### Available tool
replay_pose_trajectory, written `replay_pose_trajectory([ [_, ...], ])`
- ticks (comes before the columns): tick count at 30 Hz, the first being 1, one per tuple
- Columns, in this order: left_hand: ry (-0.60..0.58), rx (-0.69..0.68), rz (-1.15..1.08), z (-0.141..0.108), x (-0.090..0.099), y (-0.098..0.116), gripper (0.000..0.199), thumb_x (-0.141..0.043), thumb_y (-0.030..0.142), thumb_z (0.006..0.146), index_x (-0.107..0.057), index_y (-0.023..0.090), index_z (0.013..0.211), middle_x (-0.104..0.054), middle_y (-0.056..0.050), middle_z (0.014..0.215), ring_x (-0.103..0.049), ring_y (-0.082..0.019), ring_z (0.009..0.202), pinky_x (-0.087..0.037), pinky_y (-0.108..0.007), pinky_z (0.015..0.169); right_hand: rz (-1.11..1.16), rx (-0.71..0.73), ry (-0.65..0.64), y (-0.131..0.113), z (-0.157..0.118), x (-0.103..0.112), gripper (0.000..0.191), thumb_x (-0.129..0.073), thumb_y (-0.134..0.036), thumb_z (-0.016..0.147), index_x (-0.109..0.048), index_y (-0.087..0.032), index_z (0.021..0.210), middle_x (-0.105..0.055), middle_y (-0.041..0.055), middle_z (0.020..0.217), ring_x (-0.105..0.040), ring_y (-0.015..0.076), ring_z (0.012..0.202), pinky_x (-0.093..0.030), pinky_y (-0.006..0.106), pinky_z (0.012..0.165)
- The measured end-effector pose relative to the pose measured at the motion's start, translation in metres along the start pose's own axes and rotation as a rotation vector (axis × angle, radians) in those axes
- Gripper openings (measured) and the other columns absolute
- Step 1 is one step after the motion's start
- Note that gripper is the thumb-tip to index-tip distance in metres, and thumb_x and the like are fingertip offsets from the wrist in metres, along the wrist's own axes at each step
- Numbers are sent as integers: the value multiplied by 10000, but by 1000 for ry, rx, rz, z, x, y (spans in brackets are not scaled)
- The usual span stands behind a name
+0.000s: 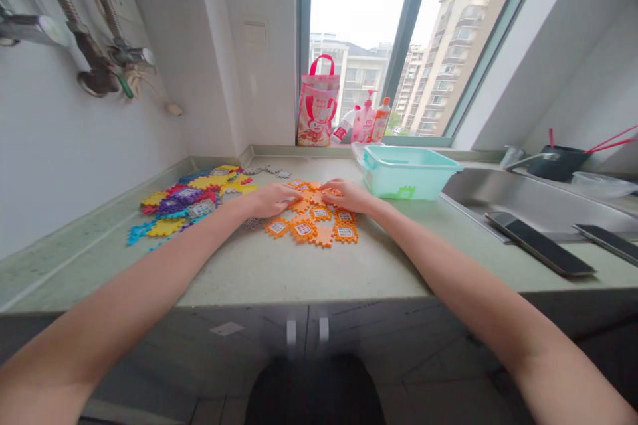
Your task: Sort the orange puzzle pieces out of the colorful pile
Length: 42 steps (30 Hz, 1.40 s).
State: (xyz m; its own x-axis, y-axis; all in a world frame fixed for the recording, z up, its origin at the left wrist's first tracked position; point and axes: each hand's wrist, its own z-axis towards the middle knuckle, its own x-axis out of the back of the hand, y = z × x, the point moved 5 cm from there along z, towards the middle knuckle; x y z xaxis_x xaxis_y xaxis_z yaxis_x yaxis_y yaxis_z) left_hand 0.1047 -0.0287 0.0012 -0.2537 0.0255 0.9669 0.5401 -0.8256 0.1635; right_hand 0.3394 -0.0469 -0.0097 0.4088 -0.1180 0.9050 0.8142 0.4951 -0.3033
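Both my arms reach across a pale green counter [279, 272]. My left hand [272, 199] and my right hand [346, 195] rest on a group of flat orange interlocking tiles [319, 224] lying joined on the counter. The fingertips of both hands press on the tiles at the far end of that group, almost meeting. To the left lies a heap of loose tiles [187, 206] in yellow, purple, red and blue. Whether either hand grips a single tile is hidden by the fingers.
A teal plastic tub [406, 172] stands just right of my right hand. A steel sink [523, 206] lies farther right, with two dark flat bars [541, 252] across its edge. A pink bag [318, 106] and bottles [371, 121] stand on the windowsill. Pipes hang on the left wall.
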Motion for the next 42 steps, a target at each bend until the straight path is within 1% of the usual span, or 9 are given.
replay_pose_trajectory([
  [5,29,-13,0,-1,1,2,375,-564,357,901,-790,266,1186,-772,-56,1260,-686,-238,1184,-493,-334,1103,-8,3,44,-14,-4,8,290,-683,-290,1009,-765,-269,1287,-715,83,1369,-684,240,1223,-477,361,1122],
  [9,51,-38,24,-5,9,7,330,-632,465,862,-783,242,1054,-757,-67,1205,-674,-255,1153,-491,-335,1068,-1,23,-27,-22,-7,7,242,-708,-376,995,-814,-259,1179,-782,63,1239,-722,236,1118,-513,338,1048],
  [14,6,25,-41,-6,9,11,427,-692,639,824,-730,239,970,-753,-51,1164,-676,-247,1091,-500,-331,1014,14,22,-22,-20,-6,6,233,-774,-379,931,-830,-265,1126,-808,35,1186,-740,231,1067,-515,312,998],
  [18,36,56,-47,-5,6,9,499,-730,712,771,-717,229,898,-745,-70,1208,-667,-267,1142,-490,-358,1050,24,57,-13,-21,-4,3,187,-752,-323,925,-842,-273,1081,-825,11,1124,-751,212,1000,-521,296,952],
  [24,115,114,27,-3,4,1,387,-785,571,715,-737,231,894,-738,-73,1279,-662,-287,1189,-472,-393,1112,-47,38,39,-22,-3,8,307,-785,-311,878,-819,-282,1181,-819,13,1153,-752,222,1019,-525,308,960],
  [30,261,236,-20,3,7,-19,569,-752,622,722,-731,211,1114,-747,-101,1242,-682,-308,1161,-504,-423,1082,-98,-89,265,4,-2,33,274,-676,-390,966,-816,-261,1163,-823,34,1105,-756,220,966,-546,311,898],
  [33,256,215,-9,9,3,-21,533,-720,594,759,-740,214,1131,-760,-89,1236,-692,-294,1153,-506,-401,1079,-161,-181,236,16,-1,31,304,-639,-410,994,-806,-249,1190,-820,60,1126,-753,240,987,-546,331,913],
  [38,172,134,15,11,1,-10,389,-700,452,744,-745,236,1064,-788,-38,1118,-722,-254,1035,-541,-346,972,-211,-270,82,30,2,15,278,-693,-393,952,-820,-244,1150,-820,84,1095,-746,253,994,-540,308,866],
  [42,102,147,12,5,3,-2,439,-720,430,713,-736,222,1100,-786,-46,1070,-724,-237,939,-560,-318,851,-175,-276,64,35,4,13,253,-721,-383,924,-823,-242,1108,-819,73,1041,-737,233,938,-525,284,803],
])
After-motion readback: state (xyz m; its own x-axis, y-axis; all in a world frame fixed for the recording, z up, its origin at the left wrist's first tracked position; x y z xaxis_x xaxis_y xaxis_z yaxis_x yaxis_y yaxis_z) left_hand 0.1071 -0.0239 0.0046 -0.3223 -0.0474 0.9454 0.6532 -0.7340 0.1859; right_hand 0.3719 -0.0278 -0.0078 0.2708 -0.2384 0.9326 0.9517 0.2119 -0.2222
